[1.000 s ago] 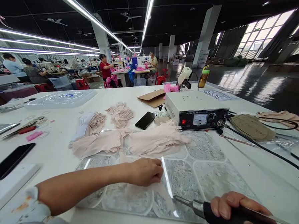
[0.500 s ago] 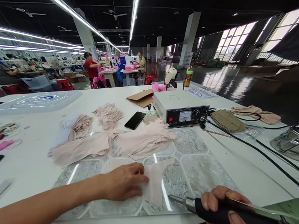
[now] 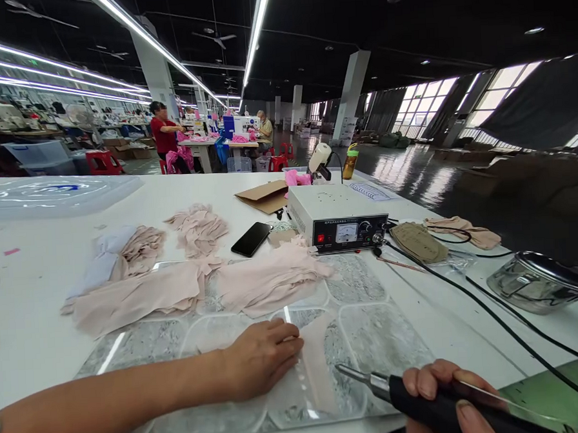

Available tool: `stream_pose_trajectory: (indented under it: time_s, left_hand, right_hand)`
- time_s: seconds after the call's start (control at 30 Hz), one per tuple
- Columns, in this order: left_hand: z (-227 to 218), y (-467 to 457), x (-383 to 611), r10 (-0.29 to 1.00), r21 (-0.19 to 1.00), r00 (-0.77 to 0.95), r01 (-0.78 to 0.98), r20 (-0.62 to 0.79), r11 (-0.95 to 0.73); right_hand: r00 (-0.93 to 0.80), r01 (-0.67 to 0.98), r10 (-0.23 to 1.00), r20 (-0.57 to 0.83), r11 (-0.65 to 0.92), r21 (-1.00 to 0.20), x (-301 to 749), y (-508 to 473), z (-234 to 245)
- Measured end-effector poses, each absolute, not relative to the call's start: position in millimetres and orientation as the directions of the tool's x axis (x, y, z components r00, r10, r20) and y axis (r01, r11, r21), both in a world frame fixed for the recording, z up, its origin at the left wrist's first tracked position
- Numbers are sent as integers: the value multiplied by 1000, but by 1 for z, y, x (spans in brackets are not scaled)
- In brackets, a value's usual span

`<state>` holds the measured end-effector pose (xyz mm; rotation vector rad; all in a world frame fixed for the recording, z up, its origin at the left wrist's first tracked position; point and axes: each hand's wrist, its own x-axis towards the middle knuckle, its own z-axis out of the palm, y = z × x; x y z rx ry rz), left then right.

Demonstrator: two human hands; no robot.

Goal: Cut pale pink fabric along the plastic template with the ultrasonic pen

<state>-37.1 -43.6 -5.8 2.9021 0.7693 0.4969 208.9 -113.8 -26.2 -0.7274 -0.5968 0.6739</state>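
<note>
My left hand [image 3: 265, 358] rests on a thin pale-pink fabric piece [image 3: 319, 363], its fingers bent and pressed together over the cloth. This piece lies on a clear-topped, grey marble-patterned mat [image 3: 380, 334]. My right hand [image 3: 443, 389] is wrapped round a black-handled handpiece [image 3: 415, 400] with a tapered metal tip. The tip points left, just right of the fabric, apart from my left hand. Behind, two stacks of similar cut fabric, a left stack [image 3: 142, 295] and a right stack [image 3: 267, 276], lie across the mat's back part.
A metered control box [image 3: 350, 229] with a lit red switch stands behind the mat; a black cable [image 3: 452, 279] runs from it rightward. A phone [image 3: 251, 239], cardboard [image 3: 263, 195], glass pot [image 3: 539, 284] and bottle [image 3: 350, 161] are on the table. Co-workers sit or stand farther back.
My left hand has shifted right across the fabric, and its fingers have drawn closer together. The handpiece stays beside the fabric in my right hand. The camera view has turned slightly right.
</note>
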Motion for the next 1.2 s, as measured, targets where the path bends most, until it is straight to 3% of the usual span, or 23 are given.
stream_pose_trajectory:
  time_s: [0.13,0.47,1.2]
  left_hand:
    - [-13,-42,-42,446,176,827,410,343,-895]
    - [-14,-43,-33,412,69,868,410,278,-909]
    - [-17,-41,-33,399,93,874,389,279,-917]
  right_hand:
    - [650,-331,703,288,603,-725,188,-92,-13]
    - [575,-329,759,307,557,-763,160,-66,-9]
    - [561,-235,744,364,564,-791,158,-61,-11]
